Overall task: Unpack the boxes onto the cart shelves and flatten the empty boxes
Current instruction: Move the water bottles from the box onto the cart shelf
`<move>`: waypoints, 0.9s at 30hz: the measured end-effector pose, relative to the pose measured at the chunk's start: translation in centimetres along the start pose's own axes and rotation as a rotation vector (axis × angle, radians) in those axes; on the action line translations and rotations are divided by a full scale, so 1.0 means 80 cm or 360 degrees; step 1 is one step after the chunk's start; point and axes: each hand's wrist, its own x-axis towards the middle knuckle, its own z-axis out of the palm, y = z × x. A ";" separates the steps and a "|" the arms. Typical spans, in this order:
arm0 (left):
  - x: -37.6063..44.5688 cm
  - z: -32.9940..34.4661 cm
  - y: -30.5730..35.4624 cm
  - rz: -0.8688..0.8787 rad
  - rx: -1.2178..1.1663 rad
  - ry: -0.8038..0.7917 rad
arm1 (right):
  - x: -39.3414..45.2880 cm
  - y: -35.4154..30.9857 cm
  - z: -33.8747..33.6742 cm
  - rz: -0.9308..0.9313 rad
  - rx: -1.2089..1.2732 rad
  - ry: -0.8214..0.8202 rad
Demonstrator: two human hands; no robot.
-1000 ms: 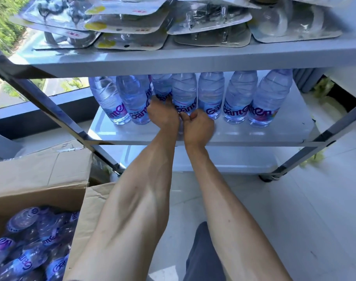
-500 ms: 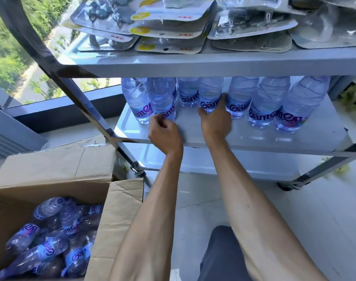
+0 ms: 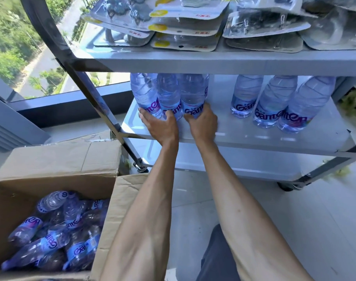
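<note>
the left hand (image 3: 160, 126) and the right hand (image 3: 202, 123) are both at the base of a tight cluster of three water bottles (image 3: 169, 96) on the middle shelf (image 3: 254, 136) of the cart, toward its left end. the left hand's fingers are curled around the lower part of the two bottles at about 10 and 11 o'clock from its wrist; the right hand wraps the base of the third, touching them.

three more bottles (image 3: 274, 102) stand upright at 3 o'clock from the cluster, apart from it with bare shelf between. the cardboard box (image 3: 57, 165) sits on the floor at 7 o'clock, open, with many bottles (image 3: 57, 230) lying loose inside, so unpacking looks far from done.

full bottles like these probably feel heavy for their size, with thin, smooth plastic walls that give under a squeeze and may slip. the labelled lower band seems the firmest place to hold; pushed low, they should slide rather than tip. blister packs (image 3: 183, 35) lie stacked on the top shelf (image 3: 213, 61).
</note>
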 end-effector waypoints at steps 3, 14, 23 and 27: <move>0.001 -0.002 -0.004 -0.0006 0.0032 -0.0012 | -0.008 0.006 -0.012 -0.0008 0.0074 0.0276; -0.003 0.001 -0.010 0.0039 0.0113 0.0010 | 0.016 0.028 -0.057 0.0240 0.0052 0.0929; 0.000 0.000 -0.009 0.0040 0.0148 0.0010 | 0.050 0.032 -0.044 0.0394 -0.0018 0.0900; 0.000 0.002 -0.009 0.0035 0.0160 0.0030 | 0.067 0.035 -0.044 0.0515 -0.0183 0.0787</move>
